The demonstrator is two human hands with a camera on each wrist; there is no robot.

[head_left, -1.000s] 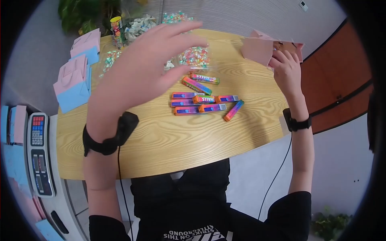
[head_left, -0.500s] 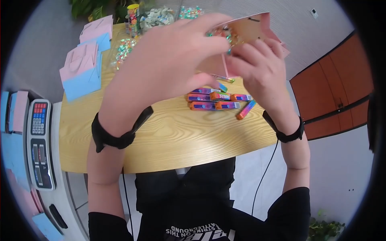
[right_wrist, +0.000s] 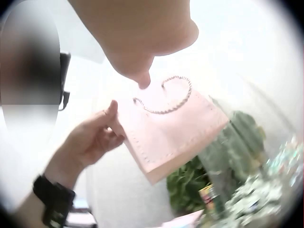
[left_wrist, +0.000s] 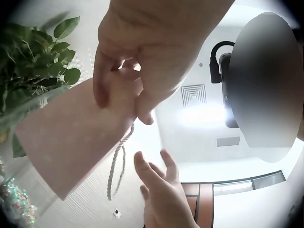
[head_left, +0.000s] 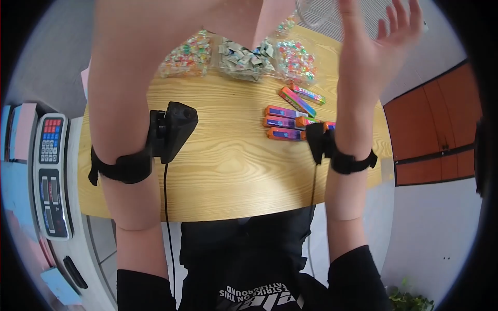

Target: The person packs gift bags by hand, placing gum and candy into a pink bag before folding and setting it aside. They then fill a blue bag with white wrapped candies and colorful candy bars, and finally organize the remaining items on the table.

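A pink paper gift bag (right_wrist: pixel 175 128) with a twisted cord handle (right_wrist: pixel 164 110) is held up over the far side of the table. My left hand (right_wrist: pixel 95 135) grips it at the side near the top, thumb on one face and fingers on another. In the left wrist view the bag hangs slanted below that hand. Only the bag's pointed corner shows in the head view, at the top edge. My right hand (head_left: pixel 376 54) is raised to the right of the bag, fingers spread, holding nothing; its fingertips are near the cord loop in the left wrist view.
Several Halls candy rolls (head_left: pixel 284 122) lie on the wooden table (head_left: pixel 223 181). Behind them are clear packs of wrapped sweets (head_left: pixel 188 58) and a pack of pale wrapped pieces (head_left: pixel 246 61). A scale (head_left: pixel 50 176) stands left, beside folded blue and pink bags (head_left: pixel 21 179).
The right hand brought the bag in from the far right, the left hand took it, and the right hand let go. Both hands are now higher.
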